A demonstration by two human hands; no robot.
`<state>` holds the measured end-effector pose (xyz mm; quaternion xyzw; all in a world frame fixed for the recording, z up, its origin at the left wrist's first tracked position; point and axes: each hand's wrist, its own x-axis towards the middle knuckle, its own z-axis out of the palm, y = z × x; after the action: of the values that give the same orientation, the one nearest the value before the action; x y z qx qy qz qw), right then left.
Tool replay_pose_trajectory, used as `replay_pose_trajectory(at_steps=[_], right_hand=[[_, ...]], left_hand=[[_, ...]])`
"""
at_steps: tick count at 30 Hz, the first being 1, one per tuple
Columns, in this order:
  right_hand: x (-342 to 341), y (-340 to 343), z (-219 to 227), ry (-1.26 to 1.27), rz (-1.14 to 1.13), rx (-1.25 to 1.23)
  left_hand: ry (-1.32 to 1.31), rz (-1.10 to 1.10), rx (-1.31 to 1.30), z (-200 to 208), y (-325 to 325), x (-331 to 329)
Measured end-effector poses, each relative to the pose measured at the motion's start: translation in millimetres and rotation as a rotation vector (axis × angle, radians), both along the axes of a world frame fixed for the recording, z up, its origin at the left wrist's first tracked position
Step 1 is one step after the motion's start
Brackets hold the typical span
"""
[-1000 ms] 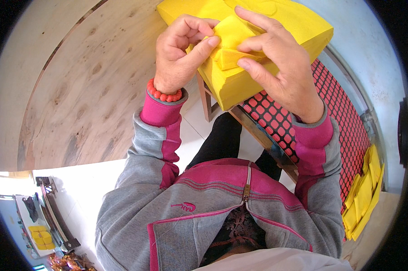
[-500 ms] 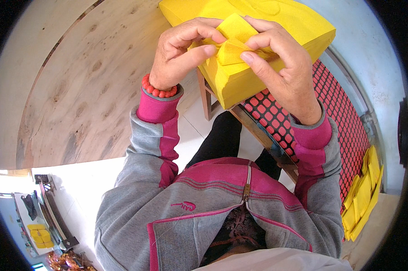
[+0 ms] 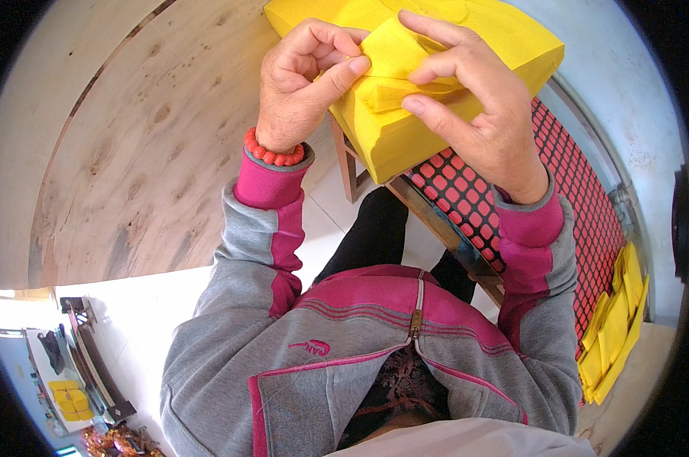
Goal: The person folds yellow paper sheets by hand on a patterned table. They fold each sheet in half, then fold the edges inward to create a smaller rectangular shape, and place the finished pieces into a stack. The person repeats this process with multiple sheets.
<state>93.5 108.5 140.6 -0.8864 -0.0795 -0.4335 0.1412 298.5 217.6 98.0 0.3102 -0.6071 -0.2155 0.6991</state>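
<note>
A box-shaped yellow fabric bag (image 3: 405, 145) lies in front of me, with a folded flap (image 3: 394, 49) standing up near its close end. My left hand (image 3: 306, 84), wearing a red bead bracelet (image 3: 272, 152), is closed, its thumb and forefinger pinching the left edge of that flap. Over the right side of the folds is my right hand (image 3: 482, 99). Its thumb and fingers are spread apart, the fingertips close to the fabric; whether they touch it I cannot tell.
The bag rests over a wooden-framed bench with a red-and-black checked cover (image 3: 573, 183). A pile of folded yellow fabric pieces (image 3: 615, 327) lies at its right end. A large wooden board (image 3: 146, 145) stands at left. More yellow fabric (image 3: 72, 400) sits on a table at lower left.
My right hand's fingers have loosened and spread away from the folds. My left thumb and forefinger have closed on the flap's edge, which now lies flatter.
</note>
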Motion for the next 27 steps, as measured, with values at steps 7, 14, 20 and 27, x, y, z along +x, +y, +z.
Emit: replay_pose_trajectory(at_steps=[7,14,20,27], right_hand=[[3.4,1.5,-5.7,-0.001,0.014,0.032],[5.1,4.6,-7.1,-0.026,0.015,0.1],[5.6,5.0,-7.5,-0.035,0.005,0.096],[2.5,5.3,-5.2,-0.041,-0.016,0.096]], left_hand=[[-0.212,0.027,-0.05,-0.5,-1.2,10.8],[-0.255,-0.032,-0.054,0.6,1.7,17.0],[-0.263,0.043,-0.013,-0.5,1.6,15.0],[-0.142,0.015,0.009,0.5,1.4,6.2]])
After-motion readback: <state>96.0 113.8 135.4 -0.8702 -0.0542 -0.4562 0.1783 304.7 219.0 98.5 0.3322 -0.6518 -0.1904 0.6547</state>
